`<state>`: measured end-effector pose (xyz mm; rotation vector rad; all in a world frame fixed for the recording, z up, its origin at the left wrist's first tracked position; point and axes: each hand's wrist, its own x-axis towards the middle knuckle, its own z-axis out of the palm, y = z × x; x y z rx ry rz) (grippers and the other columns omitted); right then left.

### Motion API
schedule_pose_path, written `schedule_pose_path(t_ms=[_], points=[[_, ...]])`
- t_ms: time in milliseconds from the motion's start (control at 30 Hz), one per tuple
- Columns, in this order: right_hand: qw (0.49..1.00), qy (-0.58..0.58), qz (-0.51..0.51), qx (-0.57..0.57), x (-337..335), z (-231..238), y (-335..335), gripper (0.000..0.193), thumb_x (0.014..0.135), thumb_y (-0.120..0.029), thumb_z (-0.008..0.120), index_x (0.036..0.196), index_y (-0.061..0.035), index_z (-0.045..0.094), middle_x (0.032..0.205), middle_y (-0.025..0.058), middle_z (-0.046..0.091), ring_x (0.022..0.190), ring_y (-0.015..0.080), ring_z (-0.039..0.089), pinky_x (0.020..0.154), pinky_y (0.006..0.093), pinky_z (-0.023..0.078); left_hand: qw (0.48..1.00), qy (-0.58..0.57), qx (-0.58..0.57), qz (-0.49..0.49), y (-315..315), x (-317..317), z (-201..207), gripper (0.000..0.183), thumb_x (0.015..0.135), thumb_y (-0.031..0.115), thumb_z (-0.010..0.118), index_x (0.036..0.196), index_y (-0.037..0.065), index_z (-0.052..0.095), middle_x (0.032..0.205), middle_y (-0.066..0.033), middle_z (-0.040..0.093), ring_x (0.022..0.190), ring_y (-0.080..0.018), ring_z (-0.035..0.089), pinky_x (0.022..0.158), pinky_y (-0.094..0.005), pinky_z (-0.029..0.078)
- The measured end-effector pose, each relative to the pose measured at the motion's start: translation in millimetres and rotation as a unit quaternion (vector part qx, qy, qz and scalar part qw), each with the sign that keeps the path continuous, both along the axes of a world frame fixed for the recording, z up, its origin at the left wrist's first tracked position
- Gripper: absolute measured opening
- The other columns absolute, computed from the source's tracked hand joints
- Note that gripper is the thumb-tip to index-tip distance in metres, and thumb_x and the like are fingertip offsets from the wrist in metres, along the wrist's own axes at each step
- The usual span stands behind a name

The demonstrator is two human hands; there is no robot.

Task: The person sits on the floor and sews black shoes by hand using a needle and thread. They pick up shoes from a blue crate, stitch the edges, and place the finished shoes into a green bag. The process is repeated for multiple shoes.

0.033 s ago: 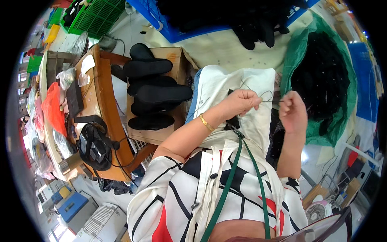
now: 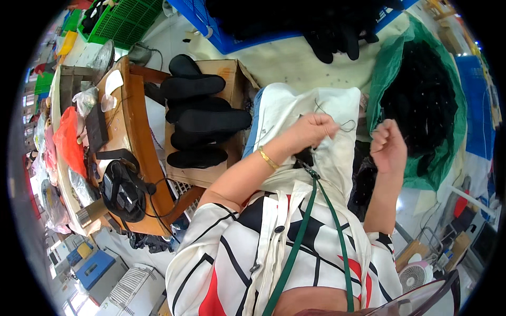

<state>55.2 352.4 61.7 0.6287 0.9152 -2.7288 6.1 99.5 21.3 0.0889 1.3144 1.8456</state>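
Dark thread (image 2: 353,124) is pinched in L hand (image 2: 316,130) nr white cloth's (image 2: 340,158) R edge; R hand (image 2: 389,146) is held apart, curled, grip can't be told.

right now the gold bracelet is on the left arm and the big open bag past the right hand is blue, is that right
Not quite: the head view shows the big open bag past the right hand is green, not blue.
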Motion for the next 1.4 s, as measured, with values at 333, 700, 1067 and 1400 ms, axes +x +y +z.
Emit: schedule_pose_path(t_ms=[333, 700, 1067, 1400], points=[[0.791, -0.025, -0.533, 0.299, 62, -49, 220, 0.014, 0.096, -0.009, 0.056, 0.094, 0.0043, 0.057, 0.082, 0.0076, 0.056, 0.077, 0.0183, 0.057, 0.076, 0.0316, 0.056, 0.805, 0.436, -0.371, 0.156, -67, -62, -26, 0.022, 0.09, 0.025, 0.068, 0.09, 0.003, 0.069, 0.086, -0.01, 0.067, 0.073, -0.0232, 0.061, 0.068, -0.0334, 0.049], [0.644, 0.091, 0.064, 0.757, 35, -137, -32, 0.06, 0.1, -0.03, 0.051, 0.141, 0.0107, 0.036, 0.129, 0.0289, 0.049, 0.119, 0.0424, 0.048, 0.104, 0.0429, 0.038, 0.639, 0.537, -0.55, -0.01, -91, -38, -87, 0.069, 0.093, 0.048, 0.053, 0.146, 0.006, 0.039, 0.152, -0.015, 0.039, 0.141, -0.0352, 0.035, 0.112, -0.052, 0.032], [0.661, 0.124, -0.065, 0.737, -11, -111, -17, 0.045, 0.099, -0.023, 0.054, 0.133, 0.0049, 0.049, 0.118, 0.0236, 0.057, 0.107, 0.0373, 0.056, 0.093, 0.0386, 0.045, 0.485, 0.633, -0.601, 0.06, -79, -51, -47, 0.042, 0.085, 0.022, 0.067, 0.124, 0.009, 0.06, 0.135, -0.0157, 0.055, 0.123, -0.0347, 0.052, 0.103, -0.0463, 0.041], [0.655, 0.239, 0.028, 0.716, 16, -82, -59, 0.026, 0.087, -0.007, 0.066, 0.113, -0.0032, 0.064, 0.092, 0.0148, 0.062, 0.086, 0.0318, 0.06, 0.076, 0.0353, 0.049, 0.574, 0.691, -0.415, -0.144, -21, -29, -63, 0.02, 0.08, 0.014, 0.071, 0.098, 0.006, 0.067, 0.113, -0.0117, 0.065, 0.117, -0.0318, 0.056, 0.098, -0.0433, 0.044]])
